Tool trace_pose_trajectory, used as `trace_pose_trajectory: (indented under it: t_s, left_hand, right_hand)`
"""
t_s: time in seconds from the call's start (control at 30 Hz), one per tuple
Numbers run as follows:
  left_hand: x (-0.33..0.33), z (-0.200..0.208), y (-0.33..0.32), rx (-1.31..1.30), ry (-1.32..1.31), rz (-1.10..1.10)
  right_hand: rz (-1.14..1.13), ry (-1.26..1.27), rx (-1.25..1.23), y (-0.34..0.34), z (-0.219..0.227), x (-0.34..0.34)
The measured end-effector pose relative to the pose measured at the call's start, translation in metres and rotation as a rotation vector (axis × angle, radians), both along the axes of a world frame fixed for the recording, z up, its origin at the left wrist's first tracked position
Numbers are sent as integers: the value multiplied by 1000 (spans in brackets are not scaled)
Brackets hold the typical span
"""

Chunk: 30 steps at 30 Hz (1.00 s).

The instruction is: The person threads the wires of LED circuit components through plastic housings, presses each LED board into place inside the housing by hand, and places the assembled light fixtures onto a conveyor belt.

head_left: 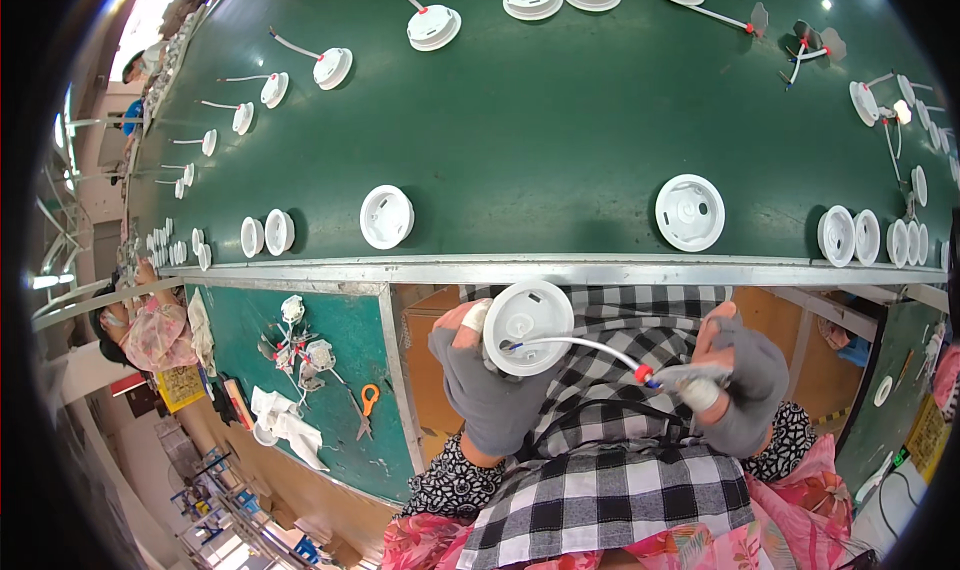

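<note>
My left hand (pixel 468 375), in a grey fingerless glove with taped fingertips, grips a round white plastic lamp housing (pixel 532 310) by its left rim, hollow side up. A white cable (pixel 597 346) with a bare blue wire end reaches into the housing at its lower left hole. Its other end, with a red collar, joins a thin grey metal plate (pixel 690 372). That plate is pinched in my right hand (pixel 738 375), gloved the same way. Both hands are over my checked apron, below the bench edge.
Past the metal rail (pixel 560 269) lies a green belt (pixel 540 120). White housings (pixel 386 217) stand along its near side; cabled ones (pixel 434 28) lie farther off. The left side table (pixel 345 320) holds orange-handled scissors (pixel 369 402), a cloth (pixel 288 425) and wired plates (pixel 300 355). A co-worker (pixel 160 335) sits far left.
</note>
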<state>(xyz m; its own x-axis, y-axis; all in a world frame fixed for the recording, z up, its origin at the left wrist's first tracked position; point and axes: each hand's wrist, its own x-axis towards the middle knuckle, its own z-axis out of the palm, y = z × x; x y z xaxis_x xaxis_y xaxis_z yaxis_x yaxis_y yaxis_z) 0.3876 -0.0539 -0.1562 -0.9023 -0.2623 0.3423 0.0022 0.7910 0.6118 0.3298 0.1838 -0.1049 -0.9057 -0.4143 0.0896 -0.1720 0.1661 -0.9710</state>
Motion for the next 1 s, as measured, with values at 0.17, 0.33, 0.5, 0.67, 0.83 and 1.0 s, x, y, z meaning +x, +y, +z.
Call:
trace_pose_trajectory:
  t_s: [0.17,0.33,0.5,0.67,0.83,1.0]
  left_hand:
    - [-1,-4,-4,-123,57,32]
    - [-4,-13,-10,-205,158,39]
    - [-4,-4,-5,-303,114,-40]
    - [2,-2,9,-57,-29,-150]
    - [10,-3,10,35,-161,-248]
    - [15,-8,12,113,-178,-286]
  right_hand:
    - [129,270,-47,-12,0,14]
    - [160,199,-98,-23,-3,15]
    - [32,-386,-1,-28,13,-11]
    - [232,-567,-16,-35,-13,-25]
    - [253,-504,48,-37,-19,-29]
    - [209,-527,116,-47,-12,-22]
